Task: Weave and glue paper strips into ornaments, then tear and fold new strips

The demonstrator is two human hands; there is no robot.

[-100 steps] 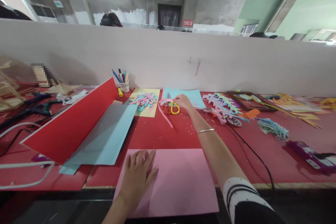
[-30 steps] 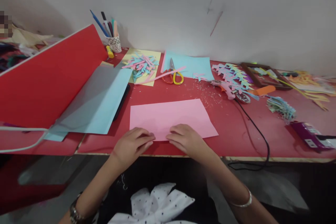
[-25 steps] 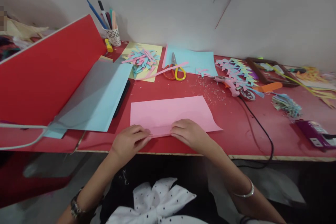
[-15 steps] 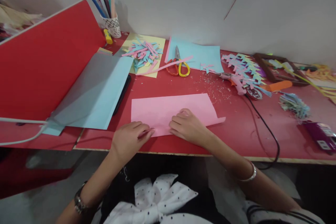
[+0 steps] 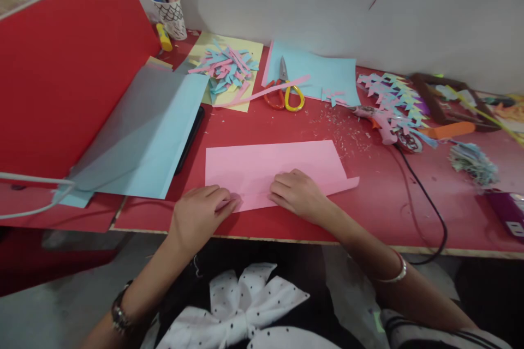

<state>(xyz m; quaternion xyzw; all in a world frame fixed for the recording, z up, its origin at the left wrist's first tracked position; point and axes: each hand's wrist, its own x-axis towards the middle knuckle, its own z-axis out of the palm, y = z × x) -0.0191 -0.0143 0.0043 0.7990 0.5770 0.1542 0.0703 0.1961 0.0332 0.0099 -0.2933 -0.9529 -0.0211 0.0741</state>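
A sheet of pink paper [image 5: 262,161] lies near the front edge of the red table, with a narrow fold along its near side that sticks out at the right end. My left hand [image 5: 202,212] pinches the near left corner between thumb and fingers. With its fingers curled, my right hand [image 5: 297,196] bears down on the folded strip near the middle. The fingertips of that hand are partly hidden.
Behind the paper lie scissors [image 5: 284,87] and a heap of cut paper strips [image 5: 229,68]. A pink glue gun [image 5: 380,122] trails its black cable [image 5: 426,191] on the right. Blue paper [image 5: 139,125] and a red board [image 5: 77,71] stand left, beside a cup of pens [image 5: 170,17].
The left fingers have pressed the lifted corner of the pink paper down flatter. My right hand has shifted slightly right along the fold. The camera view has tilted a little downward.
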